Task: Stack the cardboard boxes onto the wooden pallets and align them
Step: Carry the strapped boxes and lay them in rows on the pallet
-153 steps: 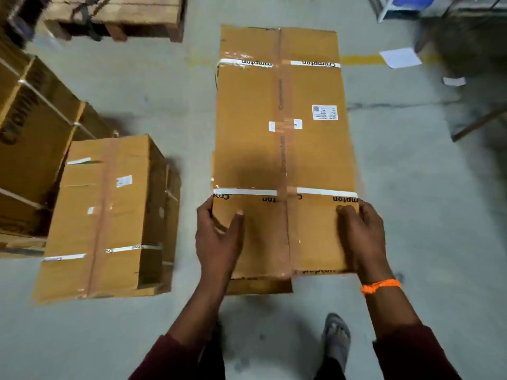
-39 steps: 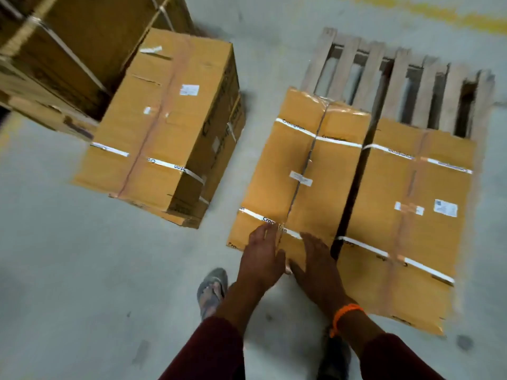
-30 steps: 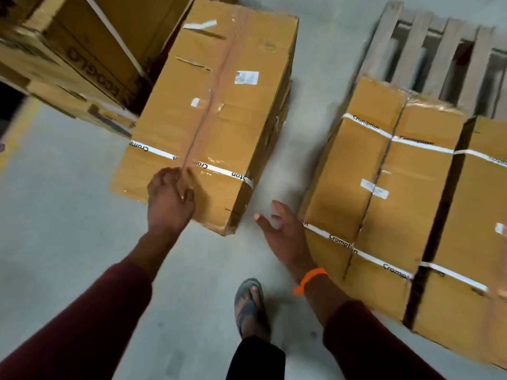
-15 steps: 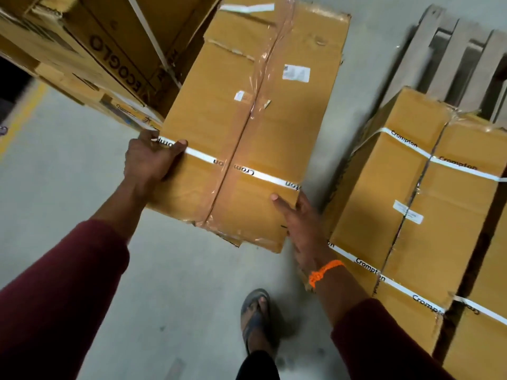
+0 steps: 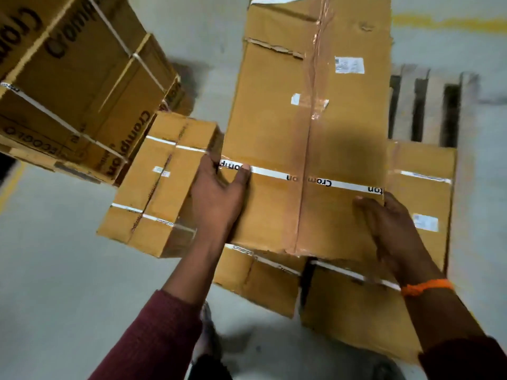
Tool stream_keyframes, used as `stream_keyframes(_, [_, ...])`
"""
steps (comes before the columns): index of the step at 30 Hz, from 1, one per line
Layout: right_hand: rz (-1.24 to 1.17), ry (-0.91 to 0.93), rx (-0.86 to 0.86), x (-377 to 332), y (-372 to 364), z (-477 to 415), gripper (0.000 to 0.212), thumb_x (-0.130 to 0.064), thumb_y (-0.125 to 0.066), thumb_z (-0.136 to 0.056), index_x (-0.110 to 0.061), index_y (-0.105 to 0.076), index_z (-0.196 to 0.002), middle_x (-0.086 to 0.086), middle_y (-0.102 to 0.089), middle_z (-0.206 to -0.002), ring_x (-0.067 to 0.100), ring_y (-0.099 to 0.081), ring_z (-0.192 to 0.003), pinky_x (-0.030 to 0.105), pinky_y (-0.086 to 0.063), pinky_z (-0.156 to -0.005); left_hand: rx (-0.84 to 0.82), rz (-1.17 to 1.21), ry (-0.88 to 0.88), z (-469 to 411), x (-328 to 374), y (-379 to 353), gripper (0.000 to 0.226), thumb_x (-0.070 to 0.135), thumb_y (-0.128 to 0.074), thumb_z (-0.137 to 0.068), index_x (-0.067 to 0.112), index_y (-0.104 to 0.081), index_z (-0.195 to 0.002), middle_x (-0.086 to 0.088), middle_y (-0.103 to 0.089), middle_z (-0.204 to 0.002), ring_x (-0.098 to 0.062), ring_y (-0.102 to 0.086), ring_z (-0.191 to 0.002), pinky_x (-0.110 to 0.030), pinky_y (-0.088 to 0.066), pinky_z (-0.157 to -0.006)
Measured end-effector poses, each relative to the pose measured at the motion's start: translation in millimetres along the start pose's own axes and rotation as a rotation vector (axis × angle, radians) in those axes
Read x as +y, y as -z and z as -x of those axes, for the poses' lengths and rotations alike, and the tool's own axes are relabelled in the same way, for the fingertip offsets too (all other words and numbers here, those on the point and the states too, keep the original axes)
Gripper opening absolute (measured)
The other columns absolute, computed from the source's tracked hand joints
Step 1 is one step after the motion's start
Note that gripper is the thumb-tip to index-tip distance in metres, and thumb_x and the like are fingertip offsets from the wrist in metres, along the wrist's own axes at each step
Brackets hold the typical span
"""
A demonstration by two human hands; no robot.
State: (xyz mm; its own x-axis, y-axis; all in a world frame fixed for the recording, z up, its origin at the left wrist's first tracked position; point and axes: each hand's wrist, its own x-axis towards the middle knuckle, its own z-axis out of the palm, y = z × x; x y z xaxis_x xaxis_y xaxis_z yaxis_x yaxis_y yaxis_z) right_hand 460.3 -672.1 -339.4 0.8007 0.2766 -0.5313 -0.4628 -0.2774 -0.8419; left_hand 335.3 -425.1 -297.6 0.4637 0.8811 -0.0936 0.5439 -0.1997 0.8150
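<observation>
I hold a long taped cardboard box [image 5: 310,138] raised lengthwise in front of me. My left hand [image 5: 219,196] grips its left edge, thumb on the white strap. My right hand [image 5: 389,229] grips its right edge near the close corner. The carried box hangs over two similar boxes lying side by side, a left one [image 5: 258,283] and a right one [image 5: 422,196], and hides most of both. They lie on a wooden pallet [image 5: 430,111], whose bare slats show beyond them at the right.
Another taped box [image 5: 156,187] lies on the concrete floor to the left, close to the carried box. A tall stack of strapped cartons [image 5: 71,78] leans in at the upper left. A yellow floor line [image 5: 444,21] runs at the far right. My foot [image 5: 208,333] stands below.
Both hands left the boxes on the pallet, took the floor box at its left and right edges, lifted it and swung it right, over the two boxes on the pallet.
</observation>
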Motion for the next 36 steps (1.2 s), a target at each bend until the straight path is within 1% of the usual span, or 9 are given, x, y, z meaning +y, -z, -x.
stream_keyframes(4, [0.094, -0.014, 0.254, -10, 193, 16, 0.025, -0.038, -0.066, -0.087, -0.029, -0.071, -0.110, -0.004, -0.075, -0.106, 0.023, -0.071, -0.101, 0.050, -0.057, -0.094, -0.134, 0.090, 0.018, 127, 81, -117, 0.044, 0.044, -0.075, -0.085, 0.029, -0.059, -0.122, 0.017, -0.067, -0.113, -0.008, -0.062, -0.102, -0.033, -0.050, -0.092])
stream_keyframes(7, [0.179, -0.028, 0.436, -1, 314, 38, 0.029, -0.047, -0.060, -0.088, -0.025, -0.067, -0.106, -0.005, -0.070, -0.107, 0.023, -0.065, -0.103, 0.040, -0.051, -0.087, -0.242, 0.140, -0.004, 214, 121, -191, 0.042, 0.041, -0.074, -0.086, 0.029, -0.059, -0.123, 0.016, -0.067, -0.115, -0.008, -0.062, -0.106, -0.031, -0.049, -0.093])
stream_keyframes(10, [0.255, -0.102, 0.585, 23, 407, 62, 0.041, -0.057, -0.055, -0.093, -0.018, -0.061, -0.104, 0.004, -0.064, -0.106, 0.031, -0.058, -0.100, 0.039, -0.042, -0.082, -0.346, 0.138, 0.009, 293, 140, -249, 0.044, 0.039, -0.073, -0.088, 0.027, -0.056, -0.126, 0.014, -0.065, -0.118, -0.006, -0.057, -0.111, -0.027, -0.045, -0.094])
stream_keyframes(14, [0.363, -0.214, 0.665, 78, 484, 90, 0.063, -0.071, -0.047, -0.094, -0.010, -0.055, -0.105, 0.013, -0.059, -0.106, 0.038, -0.055, -0.101, 0.044, -0.039, -0.085, -0.413, 0.133, 0.010, 377, 121, -308, 0.039, 0.035, -0.075, -0.088, 0.024, -0.060, -0.121, 0.020, -0.066, -0.106, 0.009, -0.059, -0.098, -0.016, -0.046, -0.085])
stream_keyframes(17, [0.427, -0.264, 0.652, 127, 502, 104, 0.073, -0.080, -0.045, -0.086, -0.012, -0.053, -0.109, 0.015, -0.059, -0.106, 0.042, -0.056, -0.104, 0.047, -0.040, -0.088, -0.443, 0.084, 0.074, 418, 89, -334, 0.036, 0.038, -0.073, -0.089, 0.027, -0.059, -0.120, 0.017, -0.068, -0.106, 0.002, -0.062, -0.095, -0.022, -0.049, -0.086])
stream_keyframes(20, [0.464, -0.263, 0.598, 178, 494, 108, 0.077, -0.087, -0.041, -0.073, -0.020, -0.052, -0.110, 0.011, -0.061, -0.101, 0.038, -0.057, -0.095, 0.045, -0.042, -0.084, -0.436, 0.055, 0.146, 440, 44, -347, 0.040, 0.041, -0.070, -0.091, 0.028, -0.057, -0.127, 0.020, -0.065, -0.113, 0.008, -0.058, -0.098, -0.023, -0.049, -0.092])
stream_keyframes(26, [0.445, -0.280, 0.486, 265, 464, 74, 0.085, -0.086, -0.046, -0.069, -0.030, -0.052, -0.133, 0.007, -0.067, -0.123, 0.037, -0.062, -0.108, 0.048, -0.047, -0.091, -0.367, -0.026, 0.196, 445, -47, -365, 0.044, 0.039, -0.068, -0.092, 0.030, -0.053, -0.132, 0.017, -0.062, -0.119, -0.008, -0.059, -0.109, -0.027, -0.046, -0.094])
stream_keyframes(31, [0.473, -0.209, 0.460, 283, 459, 43, 0.079, -0.072, -0.055, -0.078, -0.028, -0.046, -0.143, 0.006, -0.062, -0.137, 0.037, -0.059, -0.120, 0.051, -0.046, -0.100, -0.337, -0.259, -0.056, 430, -88, -390, 0.054, 0.048, -0.066, -0.090, 0.022, -0.054, -0.135, 0.000, -0.050, -0.141, -0.017, -0.039, -0.129, -0.034, -0.030, -0.107])
stream_keyframes(36, [0.477, -0.183, 0.445, 284, 452, 23, 0.081, -0.070, -0.058, -0.078, -0.032, -0.041, -0.147, 0.002, -0.058, -0.142, 0.036, -0.057, -0.124, 0.050, -0.044, -0.103, -0.435, -0.390, -0.192, 401, -110, -388, 0.063, 0.056, -0.057, -0.088, 0.024, -0.051, -0.143, -0.006, -0.040, -0.153, -0.026, -0.033, -0.142, -0.048, -0.029, -0.117])
